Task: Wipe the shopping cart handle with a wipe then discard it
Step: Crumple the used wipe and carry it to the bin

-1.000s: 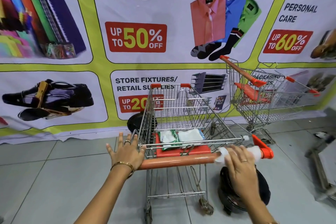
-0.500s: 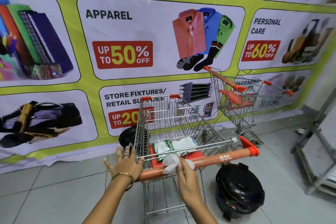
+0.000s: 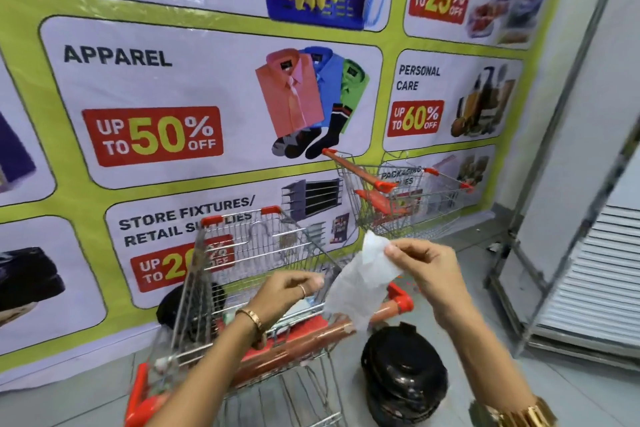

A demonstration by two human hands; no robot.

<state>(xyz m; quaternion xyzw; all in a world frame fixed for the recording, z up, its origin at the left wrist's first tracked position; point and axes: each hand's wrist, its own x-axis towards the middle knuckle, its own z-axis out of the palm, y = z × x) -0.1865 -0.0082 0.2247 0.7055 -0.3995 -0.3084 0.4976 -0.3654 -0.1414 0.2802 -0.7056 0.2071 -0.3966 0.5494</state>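
A white wipe [image 3: 360, 282] hangs spread out in the air above the wire shopping cart [image 3: 249, 260]. My right hand [image 3: 427, 270] pinches its upper right corner. My left hand [image 3: 294, 288] pinches its left edge, just above the cart's child seat. The orange cart handle [image 3: 311, 340] runs below both hands, from the lower left up to its red end cap at the right; neither hand touches it. A pack of wipes in the seat is mostly hidden behind my left arm.
A black lidded bin [image 3: 403, 374] stands on the floor to the right of the cart. A second cart [image 3: 391, 194] is parked against the banner wall behind. A metal rack frame [image 3: 540, 218] and a white louvred unit stand at the right.
My right hand has lifted the wipe off the handle, and my left hand has let go of the handle's left end and taken the wipe's edge. The view has tilted upward and right.
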